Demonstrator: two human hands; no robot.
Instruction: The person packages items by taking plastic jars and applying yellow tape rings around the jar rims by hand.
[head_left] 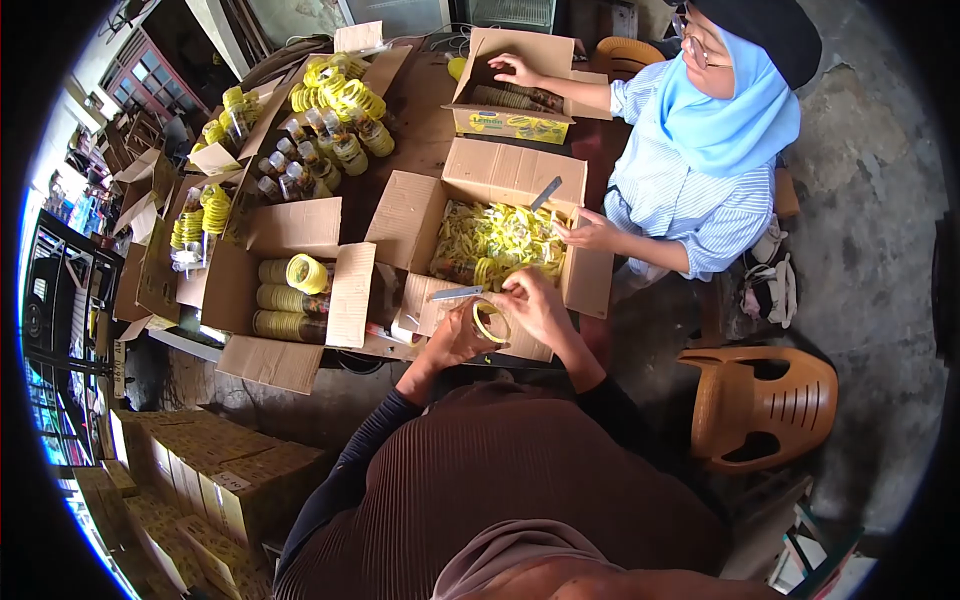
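My left hand [452, 338] is wrapped around a yellow-rimmed plastic cup [491, 321], its round mouth facing up toward me. A grey-blue blade-like tool [457, 293] lies just above the left fingers; whether they grip it I cannot tell. My right hand [540, 308] hovers beside the cup with curled, pinched fingers, and what is between them is too small to make out. Right beyond both hands is an open cardboard box [510, 170] with a heap of yellow strips [500, 235] and some yellow rims inside.
Across the table a person [690, 170] reaches into a lemon-print box [512, 125] and holds a similar blade [546, 193]. To the left, a carton [285, 225] contains stacked cups [290, 298]. More cup stacks [335, 150] stand behind. An orange plastic chair [765, 410] is at right.
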